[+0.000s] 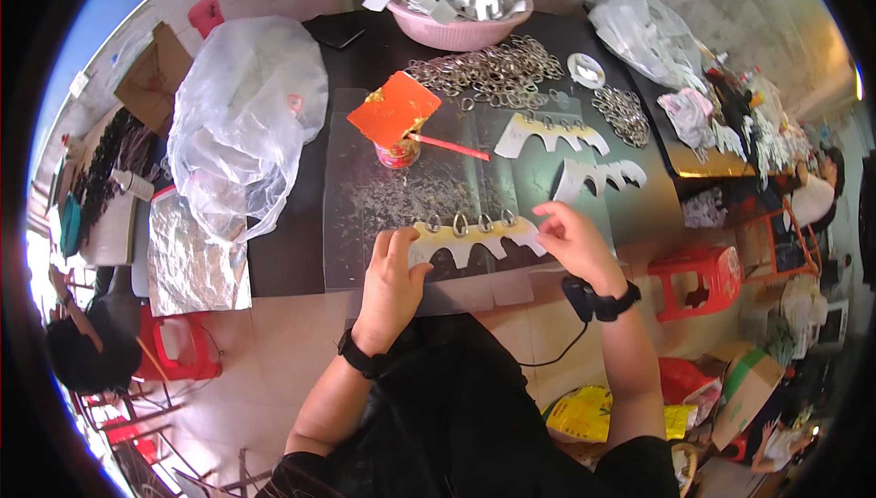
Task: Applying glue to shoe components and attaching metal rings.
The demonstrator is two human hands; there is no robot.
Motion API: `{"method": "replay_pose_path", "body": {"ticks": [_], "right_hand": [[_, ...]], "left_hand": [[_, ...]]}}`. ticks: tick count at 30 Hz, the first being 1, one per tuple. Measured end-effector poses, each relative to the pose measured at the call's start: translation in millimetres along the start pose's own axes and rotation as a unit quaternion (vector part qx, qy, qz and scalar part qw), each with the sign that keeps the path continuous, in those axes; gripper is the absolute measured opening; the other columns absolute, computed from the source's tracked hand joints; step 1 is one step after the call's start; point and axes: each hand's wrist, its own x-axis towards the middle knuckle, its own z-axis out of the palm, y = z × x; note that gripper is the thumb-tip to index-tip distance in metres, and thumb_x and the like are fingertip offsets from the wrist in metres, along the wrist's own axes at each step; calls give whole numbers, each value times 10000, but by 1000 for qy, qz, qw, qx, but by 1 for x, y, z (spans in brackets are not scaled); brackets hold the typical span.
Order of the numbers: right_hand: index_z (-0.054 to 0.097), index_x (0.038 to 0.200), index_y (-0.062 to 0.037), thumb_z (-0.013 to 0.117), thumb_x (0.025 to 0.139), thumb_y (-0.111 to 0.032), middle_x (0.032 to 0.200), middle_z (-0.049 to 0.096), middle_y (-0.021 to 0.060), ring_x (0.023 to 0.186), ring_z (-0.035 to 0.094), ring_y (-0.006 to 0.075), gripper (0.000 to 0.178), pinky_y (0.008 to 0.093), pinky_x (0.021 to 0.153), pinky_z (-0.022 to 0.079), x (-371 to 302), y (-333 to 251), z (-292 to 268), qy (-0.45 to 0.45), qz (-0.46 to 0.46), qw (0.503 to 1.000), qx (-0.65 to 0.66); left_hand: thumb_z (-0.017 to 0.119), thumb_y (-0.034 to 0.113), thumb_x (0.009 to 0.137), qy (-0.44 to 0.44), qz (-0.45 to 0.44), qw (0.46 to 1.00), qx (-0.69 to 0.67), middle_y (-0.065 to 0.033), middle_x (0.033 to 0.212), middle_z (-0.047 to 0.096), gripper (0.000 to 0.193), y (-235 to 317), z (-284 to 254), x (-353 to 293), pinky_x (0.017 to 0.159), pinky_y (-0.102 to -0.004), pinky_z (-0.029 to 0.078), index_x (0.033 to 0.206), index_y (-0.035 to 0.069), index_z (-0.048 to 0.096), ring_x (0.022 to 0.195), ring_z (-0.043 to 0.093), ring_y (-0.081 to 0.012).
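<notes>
In front of me a white scalloped strip [474, 244] with a yellowish upper edge lies on the clear sheet, with several metal rings [461, 223] along that edge. My left hand [391, 281] closes over the strip's left end, fingers bent at its top and thumb below. By the right end is my right hand [580, 241], thumb and forefinger apart, touching or nearly touching the strip. Farther off lie another ringed strip [538, 136] and a curved white strip [598, 177]. A red tin [399, 155] smeared with yellow paste stands under an orange card [394, 109] and a red stick [452, 146].
A heap of metal rings [497, 69] spreads below a pink basket [456, 35] of white strips. More rings [622, 115] lie by a white roll [585, 70]. A large plastic bag [246, 115] and silver foil [199, 256] occupy the left. Red stools [698, 281] stand beside the table.
</notes>
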Motion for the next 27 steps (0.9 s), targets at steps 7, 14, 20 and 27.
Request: {"method": "replay_pose_path", "body": {"ticks": [7,14,20,27], "right_hand": [[559,1148,-37,703,706,29,1079,600,155,940,588,335,469,395,817,481,24,38,-78,206,-122,890,-388],[561,1089,-50,753,616,22,1068,583,134,1040,549,336,516,416,870,453,69,57,-109,22,-101,928,-357],[530,1034,-21,695,653,29,921,546,145,888,559,356,418,379,772,452,53,47,-118,28,-151,918,-367],[513,1053,-32,665,696,6,818,528,20,773,504,107,390,262,712,428,-16,-77,-86,-91,-26,973,-210]], "left_hand": [[745,-4,750,-9,-45,998,-48,-106,961,581,429,-10,-3,-4,638,-268,517,1129,3,544,731,592,-153],[754,71,728,1,-36,997,-68,-177,947,580,456,-9,-4,-6,755,-397,493,1121,-5,536,861,591,-339],[760,88,727,21,5,998,-57,-167,976,566,472,-16,1,-12,795,-378,488,1135,3,539,919,578,-337],[796,336,737,-14,63,992,-110,-205,1273,451,778,20,-24,-11,1023,-448,366,1320,-21,425,1232,410,-395]]}}
